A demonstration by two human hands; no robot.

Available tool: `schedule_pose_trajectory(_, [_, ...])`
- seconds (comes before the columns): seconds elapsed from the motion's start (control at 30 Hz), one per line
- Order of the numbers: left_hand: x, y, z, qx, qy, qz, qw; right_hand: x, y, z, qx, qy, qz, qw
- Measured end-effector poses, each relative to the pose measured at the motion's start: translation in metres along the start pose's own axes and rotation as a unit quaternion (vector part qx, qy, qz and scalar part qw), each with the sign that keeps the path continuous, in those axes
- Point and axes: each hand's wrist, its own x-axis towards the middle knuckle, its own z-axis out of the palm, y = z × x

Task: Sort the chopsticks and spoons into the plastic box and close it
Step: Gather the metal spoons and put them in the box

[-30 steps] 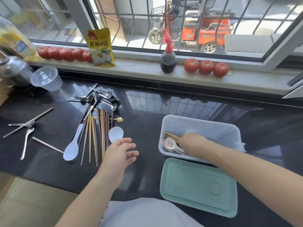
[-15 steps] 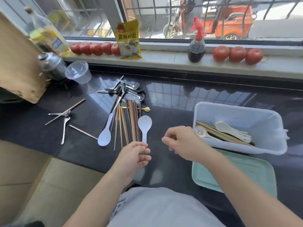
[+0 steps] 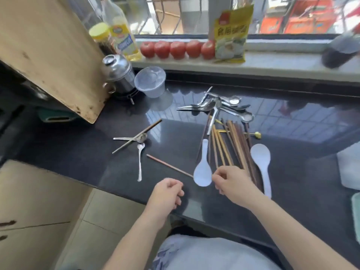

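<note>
Head view: person's two arms over dark desk.
Chopsticks: bundle lying on desk, between two white spoons.
Box: only corner visible at right edge.
Right hand: grip curled, fingertips at chopstick ends; cannot tell if grasping.
Left hand: grip loosely curled, holding nothing.
Metal spoons: heap behind chopsticks.

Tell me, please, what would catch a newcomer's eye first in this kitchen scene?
Probably the fanned bundle of wooden chopsticks mid-counter, flanked by two white plastic spoons, with a tangle of metal spoons behind. Both hands hover at the near edge, the right hand over the chopstick tips. Red tomatoes line the windowsill.
</note>
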Motion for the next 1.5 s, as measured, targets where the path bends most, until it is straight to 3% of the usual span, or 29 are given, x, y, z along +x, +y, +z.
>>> schedule_pose_trajectory(0.1, [0.057,-0.018,-0.078,0.129,0.065,0.029,0.989,0.021,-0.048,0.061,0.005,-0.006,0.035,0.999])
schedule_pose_trajectory(0.27, [0.129,-0.004,-0.135,0.370,0.104,0.087,0.919,0.031,-0.103,0.120,-0.018,-0.037,0.050,0.998])
schedule_pose_trajectory(0.57, [0.163,0.000,-0.150,0.468,0.044,0.123,0.874,0.044,-0.136,0.134,-0.031,0.008,0.115,0.993])
schedule_pose_trajectory(0.7, [0.144,-0.012,-0.194,0.397,0.023,0.136,0.908,0.063,-0.154,0.142,-0.008,-0.012,0.129,0.992])
schedule_pose_trajectory(0.8, [0.129,-0.020,-0.232,0.198,0.013,0.085,0.976,0.105,-0.177,0.152,0.078,0.019,0.139,0.987])
schedule_pose_trajectory(0.87, [0.120,-0.020,-0.249,0.100,0.020,0.063,0.993,0.143,-0.193,0.160,0.157,0.047,0.169,0.972])
schedule_pose_trajectory(0.97, [0.108,-0.017,-0.265,0.048,0.043,0.073,0.995,0.193,-0.204,0.171,0.184,0.080,0.197,0.960])
schedule_pose_trajectory(1.1, [0.103,-0.018,-0.266,0.006,0.013,0.058,0.998,0.216,-0.195,0.175,0.144,0.139,0.205,0.958])
schedule_pose_trajectory(1.33, [0.104,-0.006,-0.241,-0.034,-0.077,0.026,0.996,0.138,-0.164,0.106,-0.090,0.249,0.142,0.954])
schedule_pose_trajectory(1.5, [0.105,0.031,-0.205,-0.053,-0.147,0.044,0.987,0.077,-0.130,0.070,-0.047,0.352,0.071,0.932])
